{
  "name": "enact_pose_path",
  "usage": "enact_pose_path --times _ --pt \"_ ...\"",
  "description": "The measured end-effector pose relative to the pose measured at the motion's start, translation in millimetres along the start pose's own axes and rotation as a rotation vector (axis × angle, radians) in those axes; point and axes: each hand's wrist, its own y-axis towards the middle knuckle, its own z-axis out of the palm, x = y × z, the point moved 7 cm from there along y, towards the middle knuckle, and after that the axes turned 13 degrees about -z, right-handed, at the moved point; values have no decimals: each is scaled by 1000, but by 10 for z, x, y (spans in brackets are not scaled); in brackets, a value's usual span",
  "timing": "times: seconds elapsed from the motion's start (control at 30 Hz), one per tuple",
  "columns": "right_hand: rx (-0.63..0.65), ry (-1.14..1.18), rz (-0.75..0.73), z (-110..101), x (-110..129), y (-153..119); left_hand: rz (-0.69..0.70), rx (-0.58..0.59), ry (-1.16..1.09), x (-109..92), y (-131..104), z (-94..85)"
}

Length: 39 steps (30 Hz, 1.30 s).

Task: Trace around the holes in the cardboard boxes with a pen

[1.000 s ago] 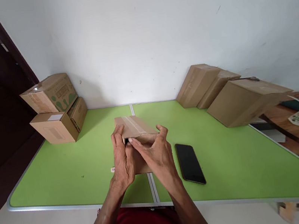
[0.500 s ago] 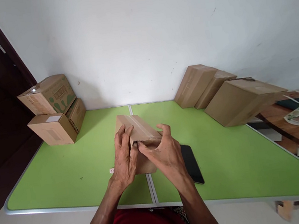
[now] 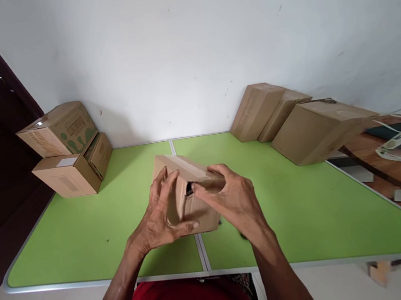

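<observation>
A brown cardboard box (image 3: 198, 212) rests near the middle of the green table, its taped top facing up and a small dark gap at the upper edge of its near end. Around the box's left side is my left hand (image 3: 161, 214), with fingers on the top edge and thumb across the near face. My right hand (image 3: 233, 198) grips the right side, its thumb at the gap and its fingers over the top right edge. What lies inside the gap is too dark to make out.
Three cartons (image 3: 68, 177) are stacked at the back left of the green table (image 3: 310, 219). Several taped boxes (image 3: 310, 132) stand at the back right. Beyond the right edge is a wooden surface with a white object (image 3: 399, 143). A white wall rises behind.
My left thumb has moved from the gap down onto the near face. My right hand has shifted right. The black phone-like slab beside the box is now mostly out of sight.
</observation>
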Motion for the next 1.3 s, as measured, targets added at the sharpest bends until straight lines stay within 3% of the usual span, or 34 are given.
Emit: enact_pose_path --times 0.23,0.4,0.53,0.63,0.7,0.87,1.0,1.13,1.3 --pt "109 -83 -133 -149 265 142 44 78 344 -162 -216 -113" --pt "194 -145 -282 -71 491 171 186 -26 470 -109 -292 -231" --pt "124 -124 -304 -56 567 160 217 -63 402 54 -277 -268" --pt "112 135 -243 -43 394 133 168 -112 306 224 -327 -295" --pt "115 197 -151 -26 135 99 151 -178 263 314 -403 -329" --pt "273 -222 108 226 -691 -66 118 -262 218 430 -523 -330" --pt "323 -312 212 538 -1104 -158 158 -297 233 397 -520 -267" --pt "344 -228 210 707 -1252 -136 148 -293 301 406 -528 -226" --pt "272 51 85 471 -1028 -60 144 -296 292 428 -539 -256"
